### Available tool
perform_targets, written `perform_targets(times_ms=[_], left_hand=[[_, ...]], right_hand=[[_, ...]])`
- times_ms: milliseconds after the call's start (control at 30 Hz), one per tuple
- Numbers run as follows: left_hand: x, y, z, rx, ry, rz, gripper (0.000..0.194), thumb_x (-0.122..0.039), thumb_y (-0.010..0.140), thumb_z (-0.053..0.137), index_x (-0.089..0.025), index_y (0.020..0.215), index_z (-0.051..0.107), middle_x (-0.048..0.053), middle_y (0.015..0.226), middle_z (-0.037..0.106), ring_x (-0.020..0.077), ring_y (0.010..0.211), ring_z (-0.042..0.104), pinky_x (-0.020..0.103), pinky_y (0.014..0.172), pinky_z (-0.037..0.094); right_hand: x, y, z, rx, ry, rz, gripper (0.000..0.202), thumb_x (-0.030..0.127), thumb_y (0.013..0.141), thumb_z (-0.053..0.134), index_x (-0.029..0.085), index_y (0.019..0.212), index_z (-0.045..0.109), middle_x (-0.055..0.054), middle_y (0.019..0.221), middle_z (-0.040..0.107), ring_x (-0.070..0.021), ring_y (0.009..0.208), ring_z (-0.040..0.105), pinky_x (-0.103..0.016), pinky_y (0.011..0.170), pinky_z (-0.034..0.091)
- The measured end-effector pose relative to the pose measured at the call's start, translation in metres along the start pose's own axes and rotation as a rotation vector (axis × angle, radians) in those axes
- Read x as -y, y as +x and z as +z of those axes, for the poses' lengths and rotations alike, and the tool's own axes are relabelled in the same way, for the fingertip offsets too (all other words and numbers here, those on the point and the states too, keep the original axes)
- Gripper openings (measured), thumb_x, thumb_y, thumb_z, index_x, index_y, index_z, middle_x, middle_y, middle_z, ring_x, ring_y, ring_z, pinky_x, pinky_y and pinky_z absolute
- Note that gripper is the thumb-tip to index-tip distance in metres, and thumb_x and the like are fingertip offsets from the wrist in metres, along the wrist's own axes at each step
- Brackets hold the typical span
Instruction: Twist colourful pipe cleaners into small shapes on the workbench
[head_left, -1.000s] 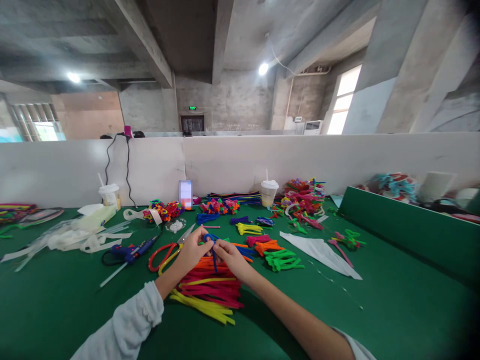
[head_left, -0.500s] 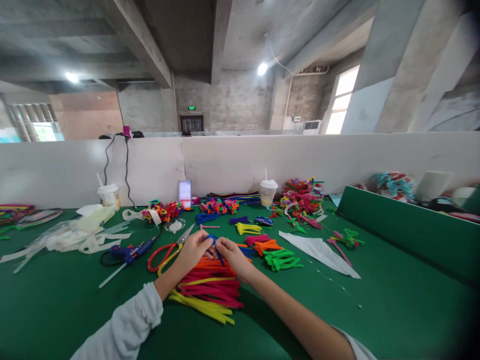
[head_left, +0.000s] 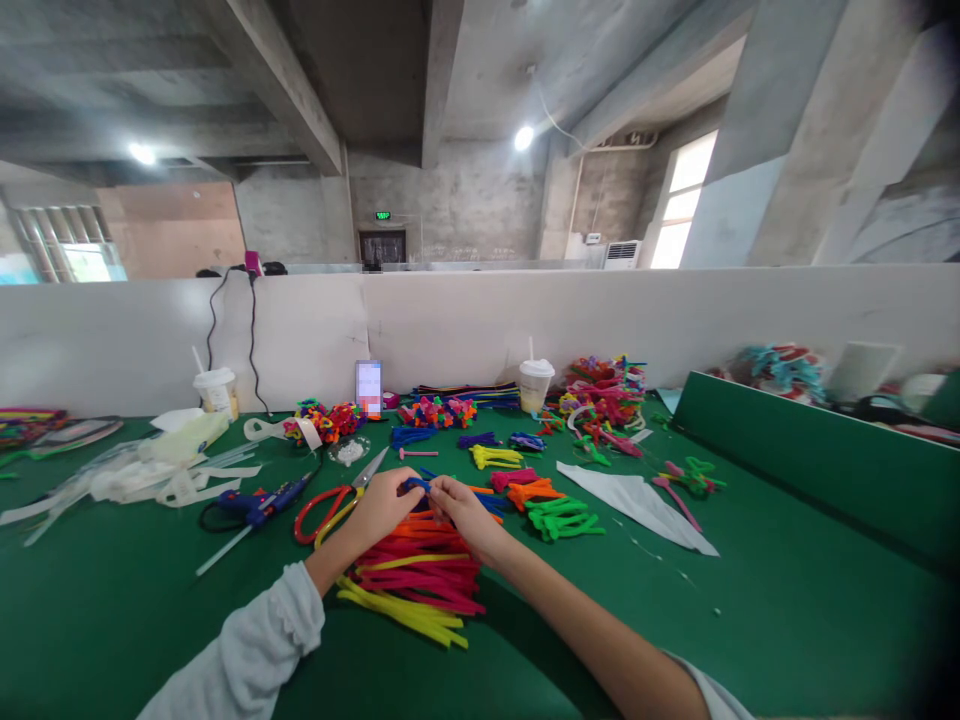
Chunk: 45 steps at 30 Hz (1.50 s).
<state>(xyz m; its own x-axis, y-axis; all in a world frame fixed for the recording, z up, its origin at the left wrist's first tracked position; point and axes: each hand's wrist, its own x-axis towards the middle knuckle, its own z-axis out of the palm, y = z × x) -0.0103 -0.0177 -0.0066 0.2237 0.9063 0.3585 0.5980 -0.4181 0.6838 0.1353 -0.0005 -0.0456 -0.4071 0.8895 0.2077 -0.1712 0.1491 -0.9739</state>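
Observation:
A blue pipe cleaner (head_left: 417, 484) is pinched between my two hands, partly hidden by the fingers. My left hand (head_left: 386, 508) is closed on its left part, and my right hand (head_left: 463, 512) grips it from the right with thumb and finger. Just below the hands lies a pile of pink pipe cleaners (head_left: 424, 580), mixed with orange and yellow ones, with yellow pipe cleaners (head_left: 405, 615) at the near side. Scissors (head_left: 330, 512) with red and yellow handles rest left of my left hand. Folded green pipe cleaners (head_left: 562, 519) and orange ones (head_left: 534, 492) lie to the right.
A blue glue gun (head_left: 262, 503) lies at the left beside white strips (head_left: 161, 475). A phone (head_left: 369, 387) stands at the back. Two lidded cups, one right of centre (head_left: 535, 385), stand near the white partition (head_left: 450, 320). White paper (head_left: 637, 505) lies at the right.
My left hand has turned so its back covers more of the fingers. The blue piece now lies flatter between the hands, where an end hung down before.

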Motion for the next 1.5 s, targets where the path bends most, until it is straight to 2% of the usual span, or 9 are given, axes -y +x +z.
perform_targets(times_ms=[167, 467, 700, 833, 1033, 1267, 1500], left_hand=[[-0.001, -0.002, 0.001, 0.029, -0.119, -0.085, 0.018, -0.029, 0.074, 0.044, -0.016, 0.072, 0.055, -0.003, 0.049, 0.049, 0.0120, 0.045, 0.049, 0.021, 0.045, 0.037], [-0.001, -0.003, 0.007, 0.062, -0.207, -0.097, 0.015, -0.027, 0.072, 0.043, -0.016, 0.077, 0.053, -0.002, 0.055, 0.053, 0.0130, 0.047, 0.053, 0.023, 0.048, 0.042], [0.001, -0.002, 0.005, -0.012, -0.049, 0.062, 0.011, -0.024, 0.070, 0.050, -0.018, 0.073, 0.058, 0.001, 0.068, 0.061, 0.0151, 0.066, 0.054, 0.024, 0.063, 0.041], [0.001, -0.003, 0.004, -0.019, -0.097, 0.054, 0.013, -0.025, 0.073, 0.048, -0.017, 0.074, 0.058, 0.001, 0.066, 0.059, 0.0145, 0.065, 0.053, 0.022, 0.060, 0.042], [0.001, -0.003, 0.002, 0.039, -0.174, 0.079, 0.016, -0.030, 0.074, 0.050, -0.017, 0.078, 0.059, 0.002, 0.073, 0.060, 0.0151, 0.070, 0.055, 0.022, 0.062, 0.044], [-0.005, -0.003, -0.003, 0.059, -0.186, 0.046, 0.017, -0.031, 0.072, 0.052, -0.017, 0.075, 0.060, 0.001, 0.070, 0.061, 0.0142, 0.065, 0.055, 0.022, 0.060, 0.045], [-0.004, -0.003, -0.002, 0.094, -0.250, 0.019, 0.018, -0.032, 0.072, 0.053, -0.015, 0.073, 0.059, 0.000, 0.064, 0.059, 0.0117, 0.055, 0.054, 0.022, 0.053, 0.043]], right_hand=[[-0.002, 0.001, 0.000, 0.010, -0.063, -0.031, 0.030, 0.046, 0.074, 0.048, 0.019, 0.065, 0.037, 0.007, 0.052, 0.035, -0.0067, 0.045, 0.031, -0.022, 0.046, 0.026], [-0.006, 0.002, 0.000, 0.022, -0.161, -0.049, 0.023, 0.040, 0.077, 0.044, 0.020, 0.068, 0.037, 0.009, 0.047, 0.039, -0.0065, 0.040, 0.034, -0.022, 0.042, 0.026], [-0.004, 0.001, 0.002, 0.055, -0.123, -0.006, 0.023, 0.041, 0.075, 0.047, 0.020, 0.069, 0.040, 0.007, 0.048, 0.048, -0.0076, 0.043, 0.043, -0.022, 0.046, 0.033], [-0.001, 0.001, 0.002, 0.063, 0.050, 0.059, 0.022, 0.038, 0.071, 0.052, 0.018, 0.068, 0.044, 0.005, 0.051, 0.052, -0.0077, 0.046, 0.045, -0.022, 0.049, 0.034], [0.006, -0.003, -0.003, 0.151, 0.427, 0.293, 0.017, 0.031, 0.067, 0.059, 0.016, 0.068, 0.050, 0.005, 0.054, 0.048, -0.0069, 0.049, 0.044, -0.022, 0.054, 0.038], [0.008, -0.008, -0.005, 0.230, 0.563, 0.382, 0.024, 0.036, 0.066, 0.065, 0.017, 0.073, 0.051, 0.007, 0.057, 0.045, -0.0055, 0.051, 0.042, -0.024, 0.062, 0.040], [0.004, -0.006, -0.004, 0.305, 0.581, 0.346, 0.029, 0.038, 0.065, 0.068, 0.017, 0.076, 0.052, 0.007, 0.054, 0.043, -0.0057, 0.051, 0.041, -0.024, 0.062, 0.040]])
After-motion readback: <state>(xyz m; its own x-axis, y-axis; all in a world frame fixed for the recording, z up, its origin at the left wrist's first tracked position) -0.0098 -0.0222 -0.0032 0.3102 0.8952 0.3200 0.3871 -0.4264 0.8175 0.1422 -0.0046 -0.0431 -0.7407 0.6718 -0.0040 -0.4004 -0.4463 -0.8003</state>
